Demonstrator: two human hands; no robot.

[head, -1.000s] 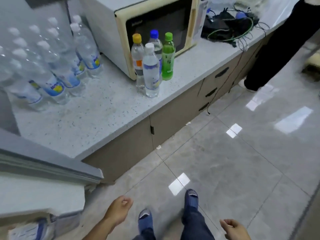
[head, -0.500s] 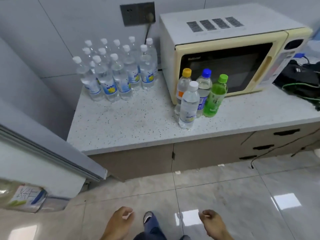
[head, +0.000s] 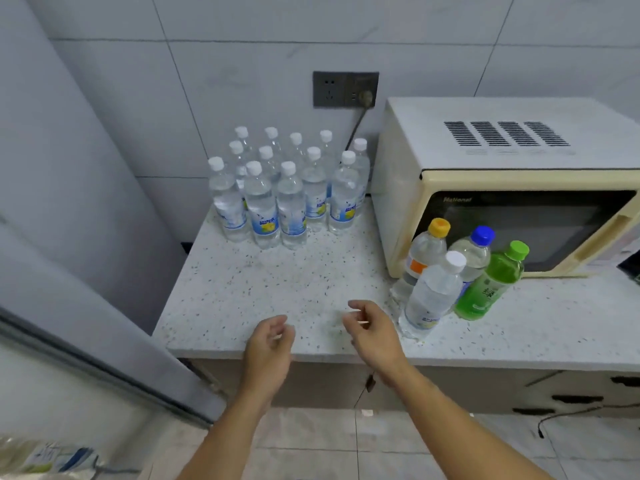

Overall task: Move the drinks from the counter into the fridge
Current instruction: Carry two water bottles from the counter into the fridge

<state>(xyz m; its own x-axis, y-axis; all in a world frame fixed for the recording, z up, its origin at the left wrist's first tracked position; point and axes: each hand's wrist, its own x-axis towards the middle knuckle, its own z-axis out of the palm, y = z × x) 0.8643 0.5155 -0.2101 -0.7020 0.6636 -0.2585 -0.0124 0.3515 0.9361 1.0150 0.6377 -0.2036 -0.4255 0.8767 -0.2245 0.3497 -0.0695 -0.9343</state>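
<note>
Over the counter (head: 242, 292) edge, left hand (head: 268, 344) and right hand (head: 375, 332) loosely curled, empty, touching nothing, four drinks (head: 433, 292) before the microwave (head: 512, 188) marked National, clear bottles (head: 287, 188) left of it, labels unreadable.

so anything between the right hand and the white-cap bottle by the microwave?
Nothing visible. The right hand hangs open over bare counter, and the white-cap bottle is the front one of its group, just to the hand's right.
</note>
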